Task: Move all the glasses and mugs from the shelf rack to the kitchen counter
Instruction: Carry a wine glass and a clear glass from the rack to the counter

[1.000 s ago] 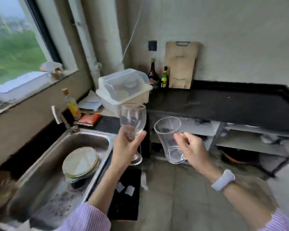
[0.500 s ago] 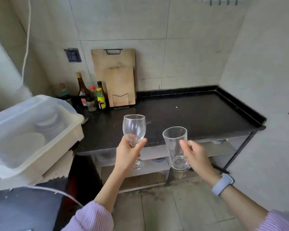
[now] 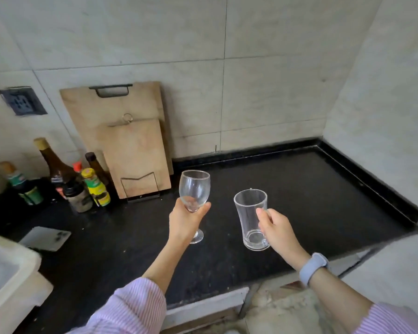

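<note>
The left hand (image 3: pixel 185 219) grips a wine glass (image 3: pixel 194 189) under its bowl; the right hand (image 3: pixel 276 229) is closed on the handle of a glass mug (image 3: pixel 251 219); both hang upright over the black worktop (image 3: pixel 311 201) (bare here, bottles (image 3: pixel 82 186) well left); this looks like the set-down step; next, lower each level, then let go.

Left hand (image 3: pixel 184 219) and right hand (image 3: pixel 276 229) each closed in a grip.

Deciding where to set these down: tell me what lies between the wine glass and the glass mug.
Nothing: in the head view, only bare black counter shows between the wine glass and the glass mug.
</note>
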Demonstrator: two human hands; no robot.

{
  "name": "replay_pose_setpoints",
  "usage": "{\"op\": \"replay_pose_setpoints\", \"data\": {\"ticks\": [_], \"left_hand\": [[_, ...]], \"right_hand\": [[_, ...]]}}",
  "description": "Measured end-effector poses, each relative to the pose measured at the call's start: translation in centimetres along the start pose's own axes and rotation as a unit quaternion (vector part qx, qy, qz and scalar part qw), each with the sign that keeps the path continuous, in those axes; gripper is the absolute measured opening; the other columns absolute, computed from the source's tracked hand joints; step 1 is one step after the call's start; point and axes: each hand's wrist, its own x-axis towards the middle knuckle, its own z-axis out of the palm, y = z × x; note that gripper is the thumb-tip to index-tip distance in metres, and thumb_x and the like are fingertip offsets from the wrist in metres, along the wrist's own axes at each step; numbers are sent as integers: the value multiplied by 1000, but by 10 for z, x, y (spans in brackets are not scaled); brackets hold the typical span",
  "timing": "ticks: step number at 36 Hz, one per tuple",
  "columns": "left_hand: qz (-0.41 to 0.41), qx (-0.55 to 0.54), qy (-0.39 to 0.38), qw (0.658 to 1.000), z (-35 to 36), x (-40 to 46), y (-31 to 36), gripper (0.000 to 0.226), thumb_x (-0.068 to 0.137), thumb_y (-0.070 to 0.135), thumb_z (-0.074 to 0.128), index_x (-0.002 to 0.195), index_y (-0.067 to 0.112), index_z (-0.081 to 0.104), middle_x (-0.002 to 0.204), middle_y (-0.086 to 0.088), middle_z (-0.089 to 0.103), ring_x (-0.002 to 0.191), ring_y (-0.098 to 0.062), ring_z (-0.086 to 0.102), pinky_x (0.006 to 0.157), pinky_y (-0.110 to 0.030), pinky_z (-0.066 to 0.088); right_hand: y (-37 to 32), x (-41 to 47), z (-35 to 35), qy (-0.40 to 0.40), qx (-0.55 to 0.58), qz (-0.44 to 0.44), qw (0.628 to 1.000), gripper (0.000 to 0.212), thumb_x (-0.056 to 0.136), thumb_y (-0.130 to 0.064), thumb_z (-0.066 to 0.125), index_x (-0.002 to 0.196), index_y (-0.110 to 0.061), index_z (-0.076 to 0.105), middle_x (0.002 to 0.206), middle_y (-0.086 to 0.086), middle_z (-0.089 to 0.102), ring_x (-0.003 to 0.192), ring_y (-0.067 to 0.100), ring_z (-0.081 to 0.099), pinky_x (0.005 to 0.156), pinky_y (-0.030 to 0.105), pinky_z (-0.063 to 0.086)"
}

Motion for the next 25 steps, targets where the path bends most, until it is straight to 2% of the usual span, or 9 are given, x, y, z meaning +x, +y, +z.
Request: {"op": "replay_pose_setpoints", "data": {"ticks": [2,6,8,13,14,16,19,22,25], "left_hand": [[-13,6,-4,1000,20,36,-2,45,74,44,71,106,18,55,99,0,67,84,-18,66,82,-34,54],[-41,14,7,999,57,110,-8,42,72,43,73,103,20,55,94,4,63,85,-13,60,75,-26,44],[-58,14,16,998,73,144,-13,40,71,42,74,101,22,55,89,8,60,83,-10,56,73,-23,39],[-83,16,40,996,105,216,-32,38,71,38,75,99,20,56,88,5,62,83,-13,58,72,-23,40],[-84,18,43,995,110,228,-36,38,71,37,76,98,20,56,85,7,62,81,-12,58,70,-23,40],[-84,25,49,995,119,251,-44,38,71,37,76,97,20,56,80,11,59,77,-9,57,69,-23,40],[-85,30,58,994,132,281,-54,40,71,37,76,100,19,56,86,5,62,81,-14,59,71,-26,44],[-85,25,62,994,145,303,-64,43,71,36,76,103,18,56,91,1,63,85,-17,61,75,-30,49],[-87,25,67,994,155,318,-71,40,72,35,76,100,18,55,91,1,63,86,-18,62,77,-32,51]], "right_hand": [[12,42,7,-13,2,3,1000,40,92,-29,48,56,-16,37,57,2,44,54,13,40,55,29,35],[35,127,24,-29,-5,2,1000,40,93,-24,48,54,-19,39,53,-5,44,48,3,43,49,13,36],[45,164,36,-37,-4,3,999,41,93,-21,48,54,-19,39,52,-7,42,46,0,45,48,10,36],[69,244,63,-57,9,-1,998,37,95,-22,45,69,5,47,60,6,46,58,14,44,58,22,37],[73,258,69,-61,14,-3,998,38,95,-22,44,71,7,47,62,8,46,60,16,44,57,20,37],[80,282,81,-64,20,-9,998,36,95,-22,44,68,2,46,63,9,46,59,16,43,55,15,36],[89,315,98,-66,30,-15,997,35,95,-22,43,64,-6,45,64,7,48,60,15,45,57,14,37],[95,341,113,-75,36,-15,996,34,96,-23,41,66,-8,47,68,5,52,63,13,48,63,21,39],[100,359,125,-77,42,-14,996,34,97,-26,39,71,-6,51,71,5,54,65,12,50,63,22,39]]}}
